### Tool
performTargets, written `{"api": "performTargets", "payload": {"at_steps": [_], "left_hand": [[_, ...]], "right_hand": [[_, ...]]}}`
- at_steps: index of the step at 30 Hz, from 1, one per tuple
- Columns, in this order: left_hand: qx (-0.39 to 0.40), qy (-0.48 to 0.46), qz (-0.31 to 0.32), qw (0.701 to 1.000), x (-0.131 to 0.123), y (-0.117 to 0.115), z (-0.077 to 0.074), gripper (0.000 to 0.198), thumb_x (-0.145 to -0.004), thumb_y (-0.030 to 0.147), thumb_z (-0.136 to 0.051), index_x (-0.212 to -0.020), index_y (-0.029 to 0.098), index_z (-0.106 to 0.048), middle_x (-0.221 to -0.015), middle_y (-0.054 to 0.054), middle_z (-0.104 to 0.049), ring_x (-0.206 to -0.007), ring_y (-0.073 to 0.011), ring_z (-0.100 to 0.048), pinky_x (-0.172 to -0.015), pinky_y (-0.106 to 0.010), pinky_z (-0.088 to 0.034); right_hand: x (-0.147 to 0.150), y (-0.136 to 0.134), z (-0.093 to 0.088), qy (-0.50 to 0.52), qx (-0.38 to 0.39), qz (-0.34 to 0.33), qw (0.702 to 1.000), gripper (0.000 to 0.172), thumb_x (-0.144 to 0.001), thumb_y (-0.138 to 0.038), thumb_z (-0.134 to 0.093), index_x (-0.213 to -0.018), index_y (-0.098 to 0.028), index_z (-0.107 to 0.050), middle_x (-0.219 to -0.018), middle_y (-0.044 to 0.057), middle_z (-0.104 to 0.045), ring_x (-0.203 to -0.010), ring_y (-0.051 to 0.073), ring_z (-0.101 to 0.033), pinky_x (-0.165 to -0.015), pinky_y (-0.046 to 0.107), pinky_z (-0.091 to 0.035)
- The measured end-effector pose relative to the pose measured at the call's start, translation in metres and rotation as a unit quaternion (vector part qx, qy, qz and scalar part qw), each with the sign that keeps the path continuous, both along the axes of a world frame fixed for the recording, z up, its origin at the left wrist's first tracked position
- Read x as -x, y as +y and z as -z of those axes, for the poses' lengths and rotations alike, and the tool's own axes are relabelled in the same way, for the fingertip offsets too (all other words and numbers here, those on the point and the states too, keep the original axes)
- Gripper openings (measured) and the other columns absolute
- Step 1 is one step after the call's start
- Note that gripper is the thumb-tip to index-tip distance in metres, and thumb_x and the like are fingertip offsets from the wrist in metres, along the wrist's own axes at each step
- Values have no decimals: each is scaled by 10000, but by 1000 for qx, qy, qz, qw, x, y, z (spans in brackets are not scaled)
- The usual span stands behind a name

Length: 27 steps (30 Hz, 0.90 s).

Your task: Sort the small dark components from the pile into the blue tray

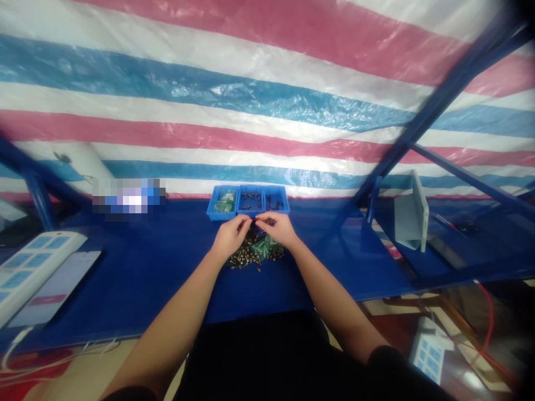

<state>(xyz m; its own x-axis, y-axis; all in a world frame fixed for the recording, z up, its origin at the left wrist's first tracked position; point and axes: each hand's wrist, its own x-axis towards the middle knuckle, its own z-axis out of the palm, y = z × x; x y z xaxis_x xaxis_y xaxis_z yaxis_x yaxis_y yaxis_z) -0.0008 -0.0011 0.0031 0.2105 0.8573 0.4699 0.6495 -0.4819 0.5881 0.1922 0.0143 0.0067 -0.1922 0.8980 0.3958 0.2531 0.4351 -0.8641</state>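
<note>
My left hand [231, 238] and my right hand [281, 228] meet over the blue table, thumbs and forefingers pinched close together. Whatever lies between the fingertips is too small to make out. Just beneath them spreads a pile of small brass-coloured metal parts [242, 258], with green pieces [261, 249] among them. Directly beyond my fingers stand three joined blue bins. The left bin [212, 209] contains green pieces. Small dark metal parts lie in the middle bin [252, 214] and in the right bin [286, 201].
On the left of the blue table [142, 262] are a white power strip [69, 240] and a phone [58, 289] with a cable. A blue frame post [401, 139] rises at the right, near a grey tablet-like stand [412, 217]. Striped plastic sheeting [234, 100] hangs behind.
</note>
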Motion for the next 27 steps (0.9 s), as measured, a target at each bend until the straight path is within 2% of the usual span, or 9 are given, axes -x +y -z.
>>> {"api": "performTargets", "payload": {"at_steps": [5,9,13,19,23,27], "left_hand": [[6,5,2,1000,1,1,1,311,-949,446,-431,-991,214,-633,-818,-6,-683,-650,-132,-600,-645,-233,-440],[8,7,11,1000,1,1,1,309,-942,449,-445,-992,217,-643,-835,-10,-690,-653,-132,-604,-654,-238,-449],[3,-3,7,1000,1,1,1,320,-923,468,-475,-1043,217,-632,-758,7,-661,-615,-126,-582,-640,-234,-451],[7,11,2,1000,1,-1,-2,294,-938,449,-452,-996,214,-618,-727,14,-634,-603,-121,-573,-620,-230,-435],[30,3,7,1000,0,-2,-3,289,-958,435,-414,-1017,215,-592,-769,3,-651,-623,-132,-593,-624,-236,-438],[33,9,4,999,0,-2,-3,297,-959,442,-407,-1018,221,-597,-787,-1,-664,-633,-138,-603,-632,-240,-446]], "right_hand": [[0,0,0,14,-5,-10,1000,306,-775,-348,-695,-1021,-170,-730,-872,66,-748,-718,159,-670,-685,280,-536],[1,0,1,7,-4,1,1000,259,-786,-362,-678,-962,-183,-742,-882,64,-749,-730,166,-677,-699,292,-542],[1,3,6,14,-1,5,1000,263,-794,-378,-665,-950,-180,-740,-896,66,-748,-750,168,-683,-722,296,-544],[1,3,8,-3,15,-8,1000,273,-793,-384,-664,-951,-176,-744,-881,63,-748,-691,151,-659,-672,275,-533],[2,1,5,-17,-11,0,1000,290,-787,-353,-674,-1011,-179,-734,-898,63,-747,-701,152,-655,-681,277,-534],[3,0,5,-25,-25,19,999,232,-794,-341,-665,-948,-188,-747,-902,59,-748,-681,155,-648,-671,284,-536]]}}
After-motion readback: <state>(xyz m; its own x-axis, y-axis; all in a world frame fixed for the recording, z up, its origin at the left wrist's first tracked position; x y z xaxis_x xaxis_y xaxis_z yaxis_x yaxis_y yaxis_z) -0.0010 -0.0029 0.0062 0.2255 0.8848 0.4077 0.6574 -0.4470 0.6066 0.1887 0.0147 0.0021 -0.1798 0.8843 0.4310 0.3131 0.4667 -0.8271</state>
